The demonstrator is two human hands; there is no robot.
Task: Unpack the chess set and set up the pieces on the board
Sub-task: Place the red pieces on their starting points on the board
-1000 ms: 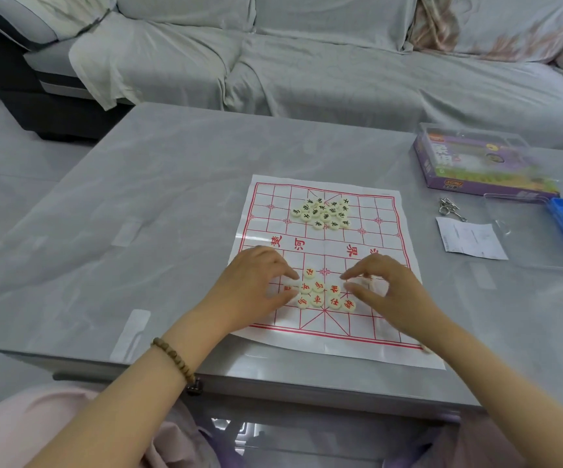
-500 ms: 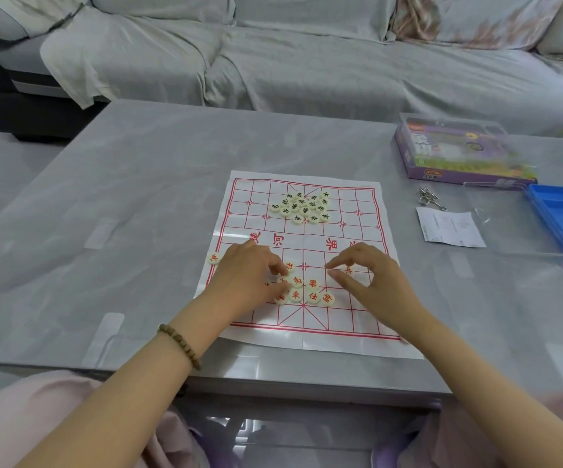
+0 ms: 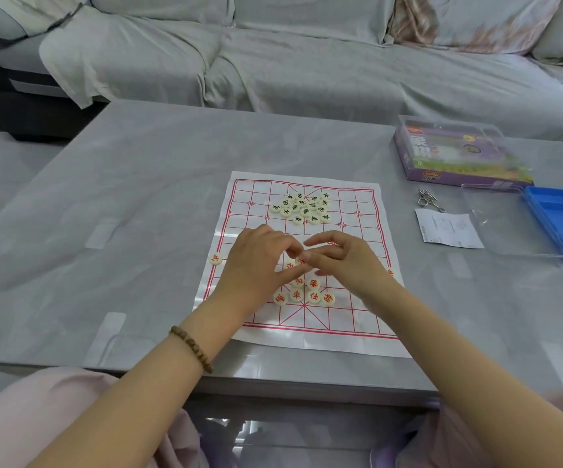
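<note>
Chess pieces (image 3: 296,294) are unpacked yet mostly unplaced: black pieces (image 3: 302,207) heaped on the board's (image 3: 357,309) far half, red pieces (image 3: 314,296) on its near half beneath the left hand (image 3: 260,265) and right hand (image 3: 347,261), fingers (image 3: 320,237) curled, grip unclear, one soldier (image 3: 215,258) at each side edge.

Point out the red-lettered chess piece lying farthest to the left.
The red 兵 piece on the left edge of the paper board. It sits alone, while the red-lettered cluster is bunched together near the board's middle columns.
</note>
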